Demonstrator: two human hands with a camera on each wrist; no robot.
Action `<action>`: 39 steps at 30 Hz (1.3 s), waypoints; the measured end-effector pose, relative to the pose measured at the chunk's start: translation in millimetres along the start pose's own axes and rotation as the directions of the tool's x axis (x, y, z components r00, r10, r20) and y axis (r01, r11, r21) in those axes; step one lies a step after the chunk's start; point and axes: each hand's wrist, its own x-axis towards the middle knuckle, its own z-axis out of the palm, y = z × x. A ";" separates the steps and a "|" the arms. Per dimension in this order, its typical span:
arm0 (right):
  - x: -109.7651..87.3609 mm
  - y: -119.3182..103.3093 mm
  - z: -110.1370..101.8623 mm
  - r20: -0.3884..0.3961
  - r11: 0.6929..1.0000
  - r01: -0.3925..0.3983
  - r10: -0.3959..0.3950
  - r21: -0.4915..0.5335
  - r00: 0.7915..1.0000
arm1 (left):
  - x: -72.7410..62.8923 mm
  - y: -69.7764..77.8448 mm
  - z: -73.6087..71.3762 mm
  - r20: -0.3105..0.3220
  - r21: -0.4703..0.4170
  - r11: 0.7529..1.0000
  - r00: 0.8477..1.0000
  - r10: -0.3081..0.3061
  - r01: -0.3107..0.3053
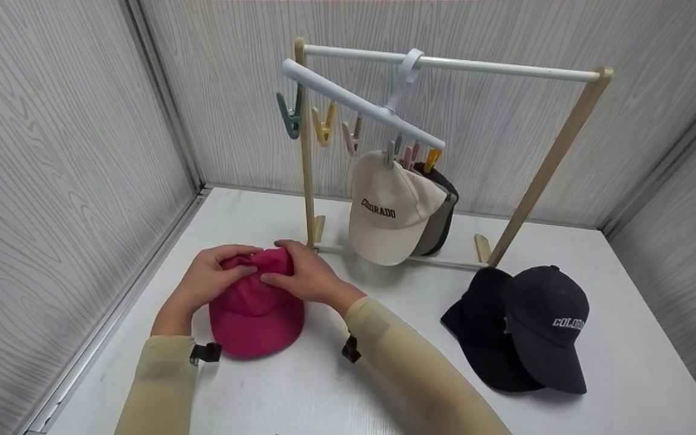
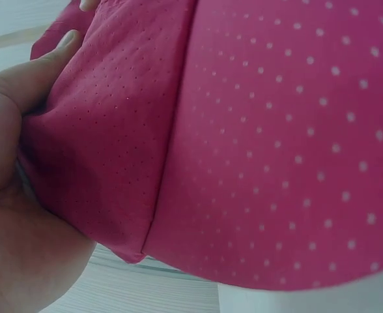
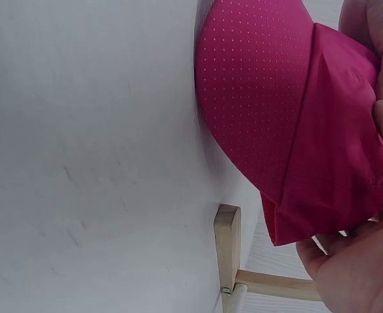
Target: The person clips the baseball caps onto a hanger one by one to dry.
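Note:
A pink cap [image 1: 257, 326] with a dotted brim is held between both hands at the left of the table, its brim toward the wearer of the camera. My left hand [image 1: 206, 275] grips the crown's left side, thumb across the front. On the other side my right hand [image 1: 309, 275] grips the crown, its thumb also on the front fabric. The left wrist view shows the left thumb [image 2: 45, 68] pressing into the crown beside the brim. Fingers of the right hand [image 3: 357, 274] reach under the cap's edge in the right wrist view.
A wood-and-white rack [image 1: 541, 175] carries a pale blue clip hanger [image 1: 348, 96], tilted down to the right. A cream cap [image 1: 384, 211] and a darker cap [image 1: 441, 217] hang from its right clips; the left clips, such as the green clip [image 1: 290, 115], hang free. Dark caps [image 1: 544, 308] overlap at right.

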 end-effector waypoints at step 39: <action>-34.7 29.3 -40.2 -0.234 0.960 0.024 0.044 0.278 0.971 | 11.0 17.0 35.0 0.012 0.154 0.988 0.999 -0.030 0.027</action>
